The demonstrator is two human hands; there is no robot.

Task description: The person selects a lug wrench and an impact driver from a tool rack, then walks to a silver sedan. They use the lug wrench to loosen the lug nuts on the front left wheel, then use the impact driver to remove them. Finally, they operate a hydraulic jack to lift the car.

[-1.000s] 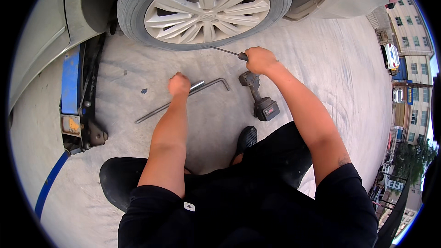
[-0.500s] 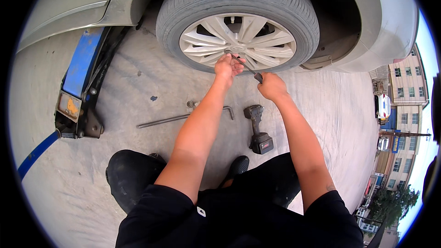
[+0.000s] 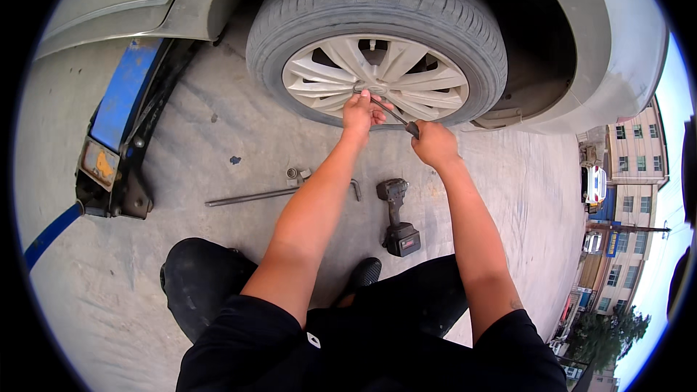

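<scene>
The car wheel (image 3: pixel 377 11) stands in front of me, with a light spoked rim (image 3: pixel 425 93). My right hand (image 3: pixel 435 144) is closed round the dark handle of a long screwdriver (image 3: pixel 393 115), whose thin shaft slants up and left to the wheel's hub. At the hub my left hand (image 3: pixel 361 111) is closed, thumb and fingers on the shaft near its tip. The tip itself is hidden by that thumb, so I cannot tell what it touches. The other left fingers curl below the shaft.
A blue jack (image 3: pixel 127 94) reaches under the car at left, its handle (image 3: pixel 54 234) running toward me. On the concrete lie a bent steel bar (image 3: pixel 250 198), a socket (image 3: pixel 292 173) and a cordless impact wrench (image 3: pixel 396 218). The wheel arch (image 3: pixel 581 29) overhangs at right.
The whole view has shifted slightly, with the wheel a little lower and the floor tools further left. Both hands stay at the hub on the screwdriver.
</scene>
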